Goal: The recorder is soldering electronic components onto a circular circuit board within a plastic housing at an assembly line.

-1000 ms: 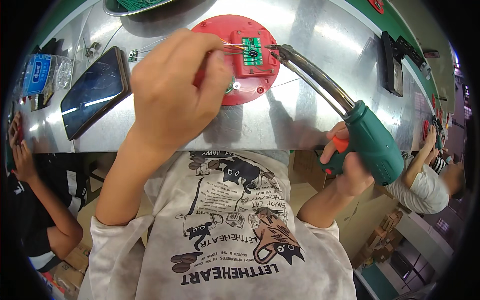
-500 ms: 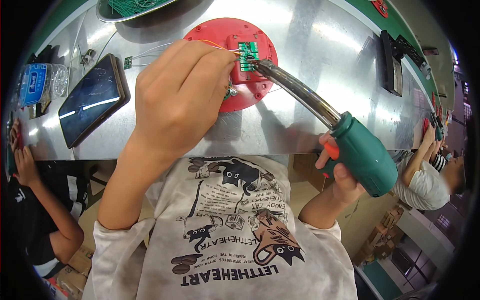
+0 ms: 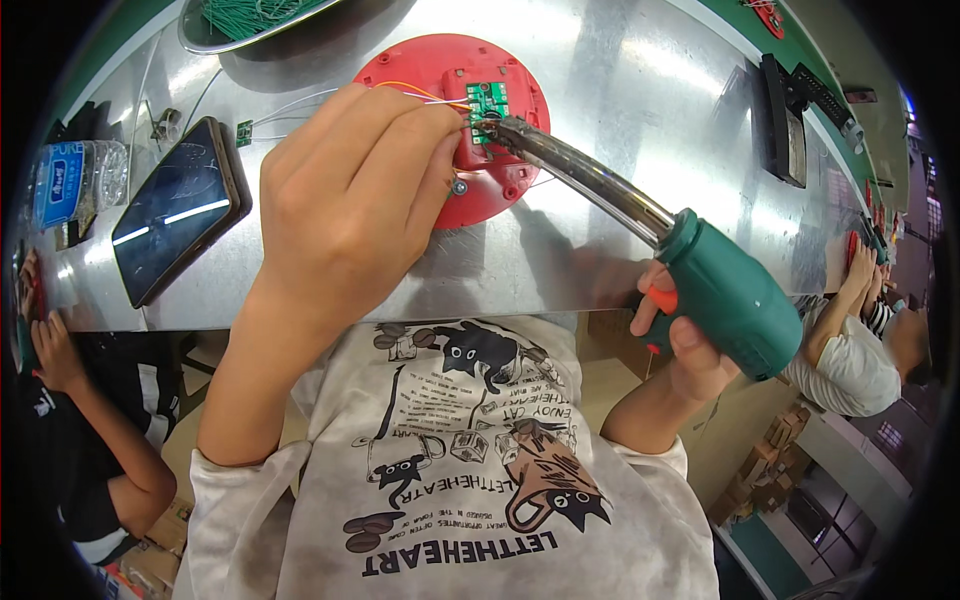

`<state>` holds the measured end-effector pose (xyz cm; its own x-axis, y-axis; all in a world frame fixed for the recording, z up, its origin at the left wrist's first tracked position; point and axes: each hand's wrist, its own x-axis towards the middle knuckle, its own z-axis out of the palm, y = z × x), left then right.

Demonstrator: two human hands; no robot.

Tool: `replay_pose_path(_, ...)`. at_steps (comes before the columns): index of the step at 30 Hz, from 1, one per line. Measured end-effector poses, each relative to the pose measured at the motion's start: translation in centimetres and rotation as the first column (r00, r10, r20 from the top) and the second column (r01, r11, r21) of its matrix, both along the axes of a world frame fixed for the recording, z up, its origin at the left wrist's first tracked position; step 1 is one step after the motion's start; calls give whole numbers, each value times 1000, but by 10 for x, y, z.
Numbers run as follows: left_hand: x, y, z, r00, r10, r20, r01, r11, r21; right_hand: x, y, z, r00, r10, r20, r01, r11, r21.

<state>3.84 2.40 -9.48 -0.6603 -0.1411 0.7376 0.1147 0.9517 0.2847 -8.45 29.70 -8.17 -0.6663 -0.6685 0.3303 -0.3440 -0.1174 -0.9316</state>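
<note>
A round red plastic housing (image 3: 400, 62) lies on the metal table, with a small green circuit board (image 3: 487, 97) on its raised block. My left hand (image 3: 345, 205) is closed in a pinch at the board's left edge, holding a thin wire whose end is mostly hidden by the fingers. Orange and white wires (image 3: 405, 88) run over the housing to the board. My right hand (image 3: 695, 355) grips a green soldering gun (image 3: 735, 295) with a red trigger. Its dark tip touches or nearly touches the board's lower left pads, beside my left fingertips.
Left of my hand lie a phone (image 3: 175, 215), a plastic bottle (image 3: 85, 183) and a tiny green board (image 3: 244, 133) on wires. A metal bowl (image 3: 200, 45) of green wires stands at the far left. Co-workers' arms (image 3: 120, 430) show at both sides.
The soldering tip has shifted left across the board, closer to my left fingertips. My left fingers sit slightly lower along the board's edge. The whole view has shifted a little.
</note>
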Motion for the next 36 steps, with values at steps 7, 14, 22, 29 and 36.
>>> replay_pose_path(7, 1, -4, -2, 1000, 3, 17, -4, 1000, 3, -5, -10, 14, 990, 29, 140, -40, 996, 75)
replay_pose_path(14, -2, -1, 1, 1000, -22, 17, 22, 999, 27, -15, -10, 1, 986, 31, 163, -12, 994, -111)
replay_pose_path(22, 0, 6, 8, 996, -22, 91, 17, 998, 56, -23, -9, -9, 945, -9, 328, 96, 963, -251)
replay_pose_path(29, -2, 6, 11, 992, -10, 126, 4, 999, 52, -23, -9, -9, 941, 6, 339, 91, 958, -271)
replay_pose_path(36, 3, 9, 11, 989, 5, 149, -24, 991, 131, -20, -14, -4, 930, -60, 362, 159, 956, -248)
